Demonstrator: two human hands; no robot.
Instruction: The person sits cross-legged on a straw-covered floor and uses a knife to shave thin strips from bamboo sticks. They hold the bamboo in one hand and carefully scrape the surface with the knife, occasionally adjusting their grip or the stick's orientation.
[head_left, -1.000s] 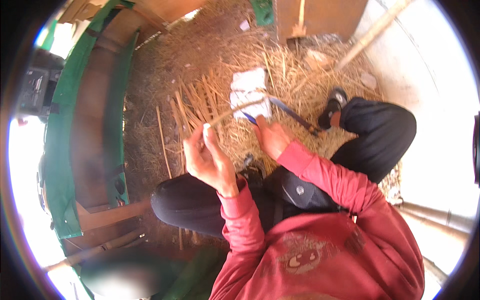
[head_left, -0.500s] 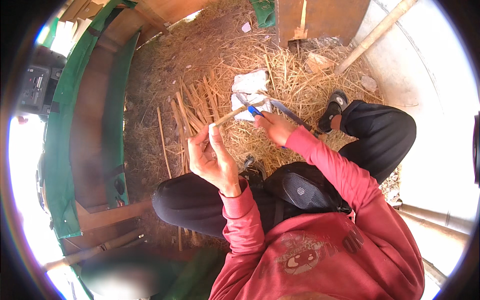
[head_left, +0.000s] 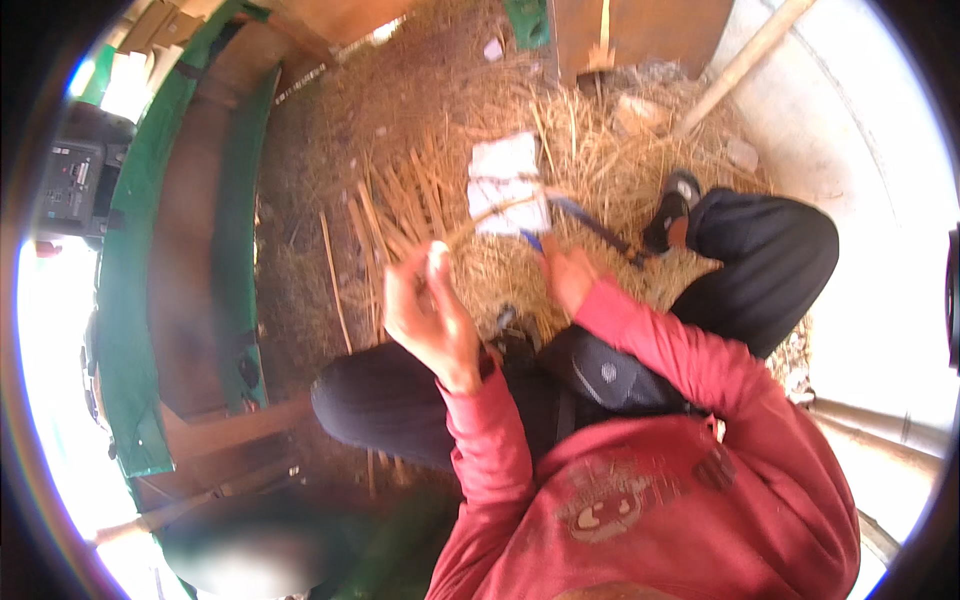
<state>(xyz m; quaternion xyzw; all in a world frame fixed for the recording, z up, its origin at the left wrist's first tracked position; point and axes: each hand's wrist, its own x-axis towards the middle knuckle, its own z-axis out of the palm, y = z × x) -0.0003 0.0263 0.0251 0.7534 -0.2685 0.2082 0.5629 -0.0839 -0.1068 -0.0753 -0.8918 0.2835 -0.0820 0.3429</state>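
Note:
My left hand [head_left: 432, 318] is raised in front of my left knee. Its thumb and fingers pinch one end of a thin, pale wooden stick [head_left: 488, 213]. Something white shows at the thumb tip. Toward the far right, the stick stretches over a folded white sheet or cloth [head_left: 503, 160] on the ground. My right hand [head_left: 570, 278] is closed round a blue-handled knife [head_left: 531, 240], just on the near side of the stick. Motion blurs this hand, and the knife's blade cannot be made out. Beyond it lies a long, dark, flat strip [head_left: 595, 222], its kind unclear.
Several split sticks [head_left: 400, 205] lie on the ground left of the sheet. Loose straw [head_left: 590, 150] covers the floor ahead. A green-edged wooden frame [head_left: 135, 300] stands at left, with a dark device [head_left: 75, 180] beyond it. A pole [head_left: 745, 70] leans at the right wall.
My right hand has drawn the knife back toward me, away from the stick. My left hand keeps its pinch on the stick, and the whole view has shifted slightly.

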